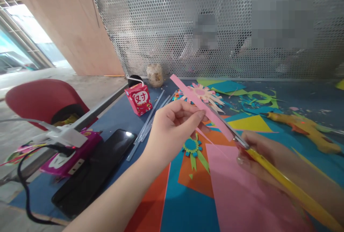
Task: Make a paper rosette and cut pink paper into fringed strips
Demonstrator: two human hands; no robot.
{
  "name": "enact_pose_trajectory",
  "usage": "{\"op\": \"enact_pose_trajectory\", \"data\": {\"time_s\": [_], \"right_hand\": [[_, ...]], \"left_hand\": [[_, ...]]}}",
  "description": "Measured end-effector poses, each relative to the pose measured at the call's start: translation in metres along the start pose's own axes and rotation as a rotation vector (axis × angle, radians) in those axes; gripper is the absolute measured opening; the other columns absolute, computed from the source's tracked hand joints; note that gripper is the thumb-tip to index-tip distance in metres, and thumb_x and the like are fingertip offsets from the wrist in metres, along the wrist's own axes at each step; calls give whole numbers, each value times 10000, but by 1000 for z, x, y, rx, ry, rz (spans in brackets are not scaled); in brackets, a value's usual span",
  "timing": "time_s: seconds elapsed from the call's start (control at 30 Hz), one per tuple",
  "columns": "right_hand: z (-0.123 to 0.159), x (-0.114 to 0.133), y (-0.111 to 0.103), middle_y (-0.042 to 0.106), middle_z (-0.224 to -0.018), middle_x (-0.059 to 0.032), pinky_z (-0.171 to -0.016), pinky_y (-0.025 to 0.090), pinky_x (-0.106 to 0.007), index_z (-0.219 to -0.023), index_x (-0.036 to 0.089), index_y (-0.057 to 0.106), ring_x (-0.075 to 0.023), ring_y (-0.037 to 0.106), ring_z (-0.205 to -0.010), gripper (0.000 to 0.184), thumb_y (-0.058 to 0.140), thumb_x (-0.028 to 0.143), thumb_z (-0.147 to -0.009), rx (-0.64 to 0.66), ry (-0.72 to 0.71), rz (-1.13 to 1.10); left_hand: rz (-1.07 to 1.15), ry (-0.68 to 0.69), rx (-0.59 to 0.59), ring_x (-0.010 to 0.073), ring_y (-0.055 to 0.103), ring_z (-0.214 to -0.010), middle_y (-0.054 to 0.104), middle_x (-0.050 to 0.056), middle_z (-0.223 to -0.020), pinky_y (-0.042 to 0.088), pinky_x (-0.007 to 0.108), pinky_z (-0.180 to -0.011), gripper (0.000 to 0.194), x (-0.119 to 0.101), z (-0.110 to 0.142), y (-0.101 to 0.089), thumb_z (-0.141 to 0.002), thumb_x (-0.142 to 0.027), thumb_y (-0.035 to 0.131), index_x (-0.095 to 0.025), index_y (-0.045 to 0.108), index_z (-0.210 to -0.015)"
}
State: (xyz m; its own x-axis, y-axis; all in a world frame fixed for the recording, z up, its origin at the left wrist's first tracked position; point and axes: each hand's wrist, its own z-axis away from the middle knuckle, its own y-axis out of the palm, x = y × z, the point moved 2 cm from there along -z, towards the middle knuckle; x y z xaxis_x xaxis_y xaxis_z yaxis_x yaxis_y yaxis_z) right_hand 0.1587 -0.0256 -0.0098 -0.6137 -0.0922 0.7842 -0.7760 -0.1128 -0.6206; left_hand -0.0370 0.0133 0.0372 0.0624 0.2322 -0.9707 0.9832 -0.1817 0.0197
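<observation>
My left hand (172, 126) pinches a pink paper strip (186, 90) between thumb and fingers, above the table. The strip slants from upper left to lower right. Scissors (274, 171) with yellow handles are in my right hand (258, 144), their metal blades lying along the strip's lower right end. Whether the blades are closed on the paper I cannot tell. Below them lies a pink paper sheet (233, 185). A small blue and green paper rosette (191, 146) rests on orange paper (185, 178) beneath my left hand. Behind the strip is a larger pink paper rosette (208, 95).
To the left are a phone (94, 174), a purple power strip (88, 146) with a white plug, glue sticks (145, 126) and a red drink carton (139, 99). A yellow glue gun (303, 128) lies right. Perforated metal (166, 17) borders the table's back.
</observation>
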Motion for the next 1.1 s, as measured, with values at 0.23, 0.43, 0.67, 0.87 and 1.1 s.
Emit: {"op": "enact_pose_trajectory", "data": {"time_s": [0.23,0.43,0.67,0.87,1.1], "right_hand": [[4,0,8,263,-555,83,-392,196,-203,-652,233,354,-83,229,-466,387,576,539,-735,2,83,-130],[4,6,6,262,-555,88,-388,180,-208,-659,237,326,-76,218,-447,380,543,535,-751,27,115,-93],[1,4,8,256,-577,80,-429,209,-221,-669,235,312,-94,218,-494,376,515,540,-751,48,106,-41],[-1,-2,8,298,-575,72,-437,206,-235,-684,238,330,-106,236,-513,422,488,625,-739,53,71,-11],[1,-3,9,290,-552,82,-425,167,-229,-663,237,326,-90,229,-476,400,531,571,-739,40,91,-92]], "left_hand": [[31,-31,1,85,583,-473,650,-2,-574,451,186,-445,146,-2,-1,0,-735,-234,662,-147,573,-657],[44,-41,20,89,591,-503,662,6,-603,459,192,-471,123,-2,-2,1,-749,-225,645,-145,582,-681],[59,-21,34,80,590,-502,644,-5,-573,464,171,-464,95,-3,-3,1,-760,-172,617,-137,591,-676],[67,-22,68,73,594,-499,637,-12,-569,458,155,-448,97,0,-3,1,-758,-168,624,-131,588,-675],[53,-19,74,67,583,-487,640,-9,-567,457,154,-451,101,-1,-3,1,-759,-161,621,-129,587,-668]]}}
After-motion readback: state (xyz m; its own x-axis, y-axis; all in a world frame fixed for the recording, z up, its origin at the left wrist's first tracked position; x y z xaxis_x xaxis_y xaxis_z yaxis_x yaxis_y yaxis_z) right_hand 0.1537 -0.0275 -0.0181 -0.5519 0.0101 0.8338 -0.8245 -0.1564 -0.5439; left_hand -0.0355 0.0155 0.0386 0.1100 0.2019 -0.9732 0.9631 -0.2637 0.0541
